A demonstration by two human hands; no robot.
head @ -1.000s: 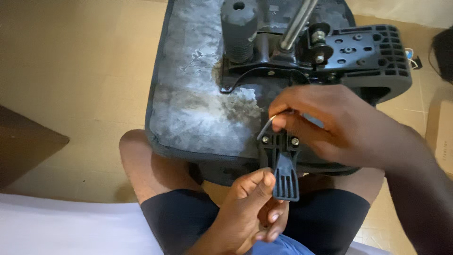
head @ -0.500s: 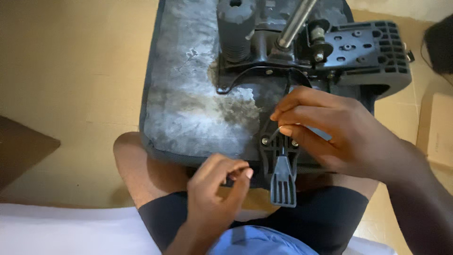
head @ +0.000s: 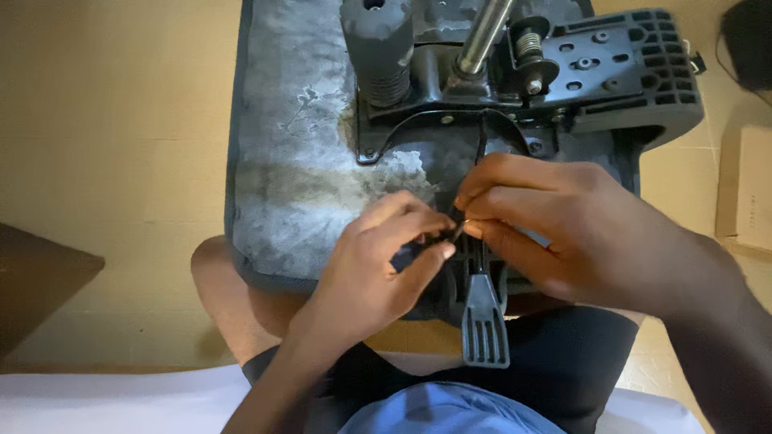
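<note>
An upturned office chair seat [head: 305, 185] rests against my knees, its grey underside facing up. A black metal mechanism plate [head: 627, 72] with a spring knob and a silver rod [head: 482, 36] is bolted at its far end. A black plastic lever handle [head: 485, 321] sticks out from the near edge. My right hand [head: 563, 229] pinches a small thin metal piece [head: 458, 231] just above the lever's mount. My left hand [head: 378, 269] has its fingertips on the same spot, touching the mount beside that piece. What lies under the fingers is hidden.
A tan tiled floor surrounds the seat. A cardboard box [head: 748, 189] lies at the right edge and a dark object [head: 748, 48] at the top right. A dark brown furniture corner [head: 40, 281] shows at the left. White cloth [head: 121, 402] lies under my legs.
My left hand let go of the lever handle and rose to the mount, meeting my right hand. My right hand shifted slightly toward me. The view moved closer.
</note>
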